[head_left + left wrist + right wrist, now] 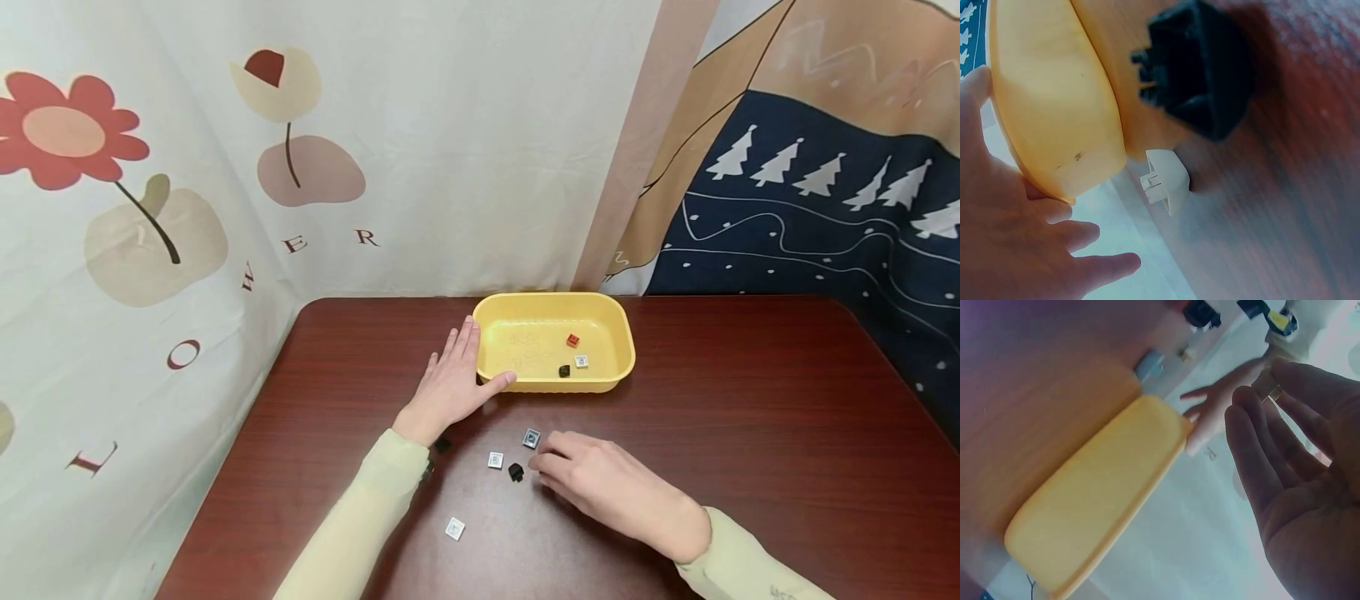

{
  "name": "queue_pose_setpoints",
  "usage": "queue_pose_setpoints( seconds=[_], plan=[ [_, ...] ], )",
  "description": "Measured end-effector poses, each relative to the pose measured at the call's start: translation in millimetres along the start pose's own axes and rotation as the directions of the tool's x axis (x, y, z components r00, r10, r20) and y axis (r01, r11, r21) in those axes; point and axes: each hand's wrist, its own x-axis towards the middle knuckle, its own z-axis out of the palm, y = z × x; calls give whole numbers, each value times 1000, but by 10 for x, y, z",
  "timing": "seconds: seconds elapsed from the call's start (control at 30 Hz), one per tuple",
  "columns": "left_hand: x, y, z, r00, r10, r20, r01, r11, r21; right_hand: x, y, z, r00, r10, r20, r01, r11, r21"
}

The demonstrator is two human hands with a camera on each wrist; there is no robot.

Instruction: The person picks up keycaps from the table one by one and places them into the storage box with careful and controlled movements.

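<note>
My left hand touches the left rim of a yellow plastic basin, its fingers straight and thumb stretched along the near edge. Between thumb and fingertips, my right hand pinches a small pale keycap, which its fingers hide in the head view. Close to that hand on the table lie a grey keycap, a black keycap and a white keycap. Another white keycap lies nearer the front. A black keycap sits by my left wrist.
Inside the basin are a red keycap, a white keycap and a black keycap. The dark red wooden table ends at a printed curtain behind the basin.
</note>
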Motion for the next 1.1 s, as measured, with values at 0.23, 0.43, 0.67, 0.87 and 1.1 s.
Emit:
queue_pose_setpoints(
  seconds=[0.23,0.43,0.67,0.87,1.1],
  plan=[
    [2,-10,5,1000,2,-3,-2,1000,-11,2,94,-97,997,77,-9,-77,997,19],
    [7,-22,12,1000,2,0,-2,1000,-8,33,185,-167,990,132,-47,-131,991,26],
    [8,-12,10,1000,9,-14,-9,1000,-24,62,292,-269,977,171,-124,-170,985,21],
    [6,-13,7,1000,10,-10,-11,1000,-16,84,379,-321,963,183,-196,-185,983,5],
    [5,-18,2,1000,17,-10,-17,1000,-11,123,480,-365,944,239,-226,-247,969,-6]
  ],
)
